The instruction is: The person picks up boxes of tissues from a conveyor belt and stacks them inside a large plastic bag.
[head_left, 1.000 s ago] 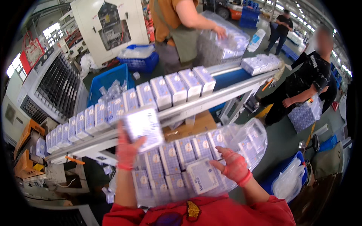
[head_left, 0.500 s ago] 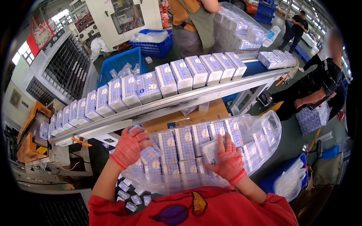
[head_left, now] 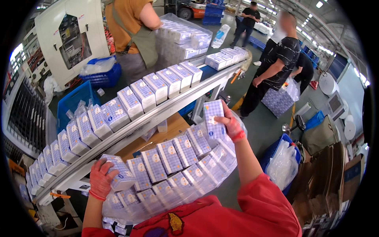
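Note:
My right hand (head_left: 232, 125), in a thin red glove, holds up a lilac-checked tissue pack (head_left: 213, 118) over the right end of a large clear plastic bag (head_left: 231, 158). The fingers wrap round the pack's right side. At the bag's left end, my left hand (head_left: 101, 179), gloved the same way, grips another tissue pack (head_left: 119, 173) that is tilted, with the fingers over its top. Inside the bag, rows of tissue packs (head_left: 173, 158) stand side by side between my hands.
Beyond the bag a conveyor (head_left: 138, 128) runs diagonally, carrying a line of tissue packs (head_left: 129, 101). Blue crates (head_left: 76, 100) stand behind it. A blue basket of plastic bags (head_left: 282, 162) and stacked cardboard (head_left: 327, 170) are at right. Co-workers (head_left: 278, 65) stand past the conveyor.
My view has swung to the right. My right hand has risen from the packs in the bag, now with a tissue pack in it. The left hand still holds its pack.

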`<state>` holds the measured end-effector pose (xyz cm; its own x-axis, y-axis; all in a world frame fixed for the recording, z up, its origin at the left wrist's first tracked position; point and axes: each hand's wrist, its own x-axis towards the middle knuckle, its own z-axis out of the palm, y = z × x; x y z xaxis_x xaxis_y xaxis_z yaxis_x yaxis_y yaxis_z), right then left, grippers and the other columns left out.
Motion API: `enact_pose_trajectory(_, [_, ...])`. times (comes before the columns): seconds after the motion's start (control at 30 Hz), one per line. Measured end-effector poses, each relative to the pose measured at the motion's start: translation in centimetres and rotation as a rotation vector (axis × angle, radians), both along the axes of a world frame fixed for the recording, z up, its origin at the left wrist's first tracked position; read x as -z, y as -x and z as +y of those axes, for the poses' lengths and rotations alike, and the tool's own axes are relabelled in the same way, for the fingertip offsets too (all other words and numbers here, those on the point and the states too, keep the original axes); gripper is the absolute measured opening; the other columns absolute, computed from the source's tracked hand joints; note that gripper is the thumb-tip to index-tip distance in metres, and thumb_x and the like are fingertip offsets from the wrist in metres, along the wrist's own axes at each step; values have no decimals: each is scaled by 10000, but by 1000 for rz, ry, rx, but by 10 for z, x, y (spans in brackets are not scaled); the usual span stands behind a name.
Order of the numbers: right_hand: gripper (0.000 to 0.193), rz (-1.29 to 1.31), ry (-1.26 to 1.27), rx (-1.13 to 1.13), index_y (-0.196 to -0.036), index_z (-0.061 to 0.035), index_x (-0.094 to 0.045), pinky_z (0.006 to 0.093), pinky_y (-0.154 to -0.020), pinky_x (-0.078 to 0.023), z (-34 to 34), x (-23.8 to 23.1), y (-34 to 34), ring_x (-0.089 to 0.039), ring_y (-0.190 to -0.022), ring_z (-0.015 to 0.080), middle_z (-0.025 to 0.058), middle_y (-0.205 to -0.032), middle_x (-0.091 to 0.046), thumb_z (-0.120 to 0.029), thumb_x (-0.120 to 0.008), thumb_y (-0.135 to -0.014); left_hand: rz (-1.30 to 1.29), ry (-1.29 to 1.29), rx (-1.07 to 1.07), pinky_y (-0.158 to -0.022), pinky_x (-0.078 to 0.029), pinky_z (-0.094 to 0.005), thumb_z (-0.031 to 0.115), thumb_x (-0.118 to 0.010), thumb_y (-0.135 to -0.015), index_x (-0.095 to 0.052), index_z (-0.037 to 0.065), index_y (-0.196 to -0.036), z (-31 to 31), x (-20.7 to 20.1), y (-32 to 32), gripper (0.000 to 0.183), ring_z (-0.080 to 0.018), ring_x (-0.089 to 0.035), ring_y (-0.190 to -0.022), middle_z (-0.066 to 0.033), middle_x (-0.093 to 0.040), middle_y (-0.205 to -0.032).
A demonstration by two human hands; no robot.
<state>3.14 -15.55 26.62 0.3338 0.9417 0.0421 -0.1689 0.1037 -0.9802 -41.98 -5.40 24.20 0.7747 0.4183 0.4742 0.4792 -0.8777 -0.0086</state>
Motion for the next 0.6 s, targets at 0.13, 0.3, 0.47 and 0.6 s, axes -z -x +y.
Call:
enact_pose_trajectory(0.13, [902, -298, 171, 36, -1306, -18, -161, 288, -862, -365, 27, 63, -28, -477, -1003, 224, 151, -1125, -474, -259, -691, -617, -77, -16, -134, -754, -431, -406, 132, -613, -572, -564, 181, -812, 4, -2, 34, 249, -327, -469, -958, -70, -505, -942])
enact_pose_trajectory(0.3, [963, -615, 510, 62, -1170, 74, -380, 334, -850, -384, 22, 83, -17, -486, -1009, 290, 204, -1095, -496, -671, -553, -584, 177, 253, 194, -755, -440, -396, 118, -555, -644, -597, 218, -810, -24, 27, -11, 198, -352, -430, -1042, -73, -489, -1048])
enact_pose_trajectory(0.47, [607, 71, 454, -344, -1101, -9, -449, 284, -813, -390, 31, 87, -8, -504, -911, 144, 44, -978, -539, -272, -729, -631, 137, 347, 60, -916, -333, -360, 35, -476, -745, -395, 193, -1228, -11, 117, 36, 515, -347, -413, -1079, -183, -288, -1299])
enact_pose_trajectory(0.6, [767, -83, 431, -429, -1178, -38, -385, 318, -833, -403, 18, 66, -7, -499, -961, 198, 78, -1088, -497, -333, -755, -575, -52, 337, -102, -932, -316, -323, 131, -635, -628, -315, 73, -1228, -18, 89, 23, 682, -315, -310, -1170, -186, -297, -1249])
